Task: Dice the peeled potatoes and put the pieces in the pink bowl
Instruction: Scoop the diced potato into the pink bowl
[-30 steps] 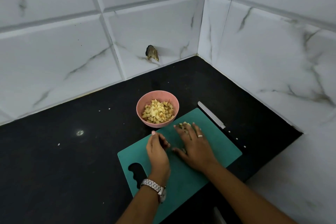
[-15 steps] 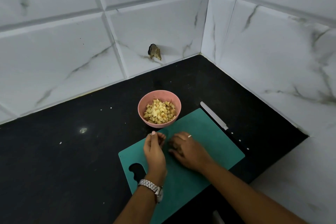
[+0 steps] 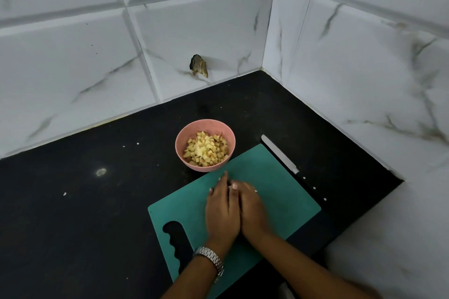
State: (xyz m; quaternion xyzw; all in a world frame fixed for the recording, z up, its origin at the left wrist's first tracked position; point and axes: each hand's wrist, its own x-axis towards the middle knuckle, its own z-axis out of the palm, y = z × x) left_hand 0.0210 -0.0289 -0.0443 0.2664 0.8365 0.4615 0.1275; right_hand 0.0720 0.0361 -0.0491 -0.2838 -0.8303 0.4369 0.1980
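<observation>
A person's two hands lie side by side on a green cutting board (image 3: 279, 196), backs up and touching along their inner edges. The left hand (image 3: 222, 211) has its fingers (image 3: 221, 185) stretched forward and held close together, the tips reaching toward the far edge of the board. The right hand (image 3: 254, 211) is bent at the knuckles, so its fingers (image 3: 243, 189) curl down toward the board; whether they close on anything underneath cannot be told, since the hands hide that spot. A metal watch (image 3: 211, 258) sits on the left wrist and a ring (image 3: 255, 191) on the right hand.

The pink bowl (image 3: 201, 168) stands on the black desk (image 3: 85, 213) just beyond the far left corner of the board, close to the fingertips but apart from them. It holds a heap of diced potato pieces (image 3: 206, 149), pale yellow with a few brownish sides. No loose pieces show on the bare part of the board.

A knife (image 3: 283, 158) lies on the desk along the right edge of the board, its blade pointing away and its dark handle nearer. A handle cutout opens in the board's near left end. A few white specks (image 3: 100, 172) dot the desk to the left. Marbled white wall tiles (image 3: 73, 56) meet in a corner behind, and one tile has a broken hole (image 3: 199, 65) above the bowl.
</observation>
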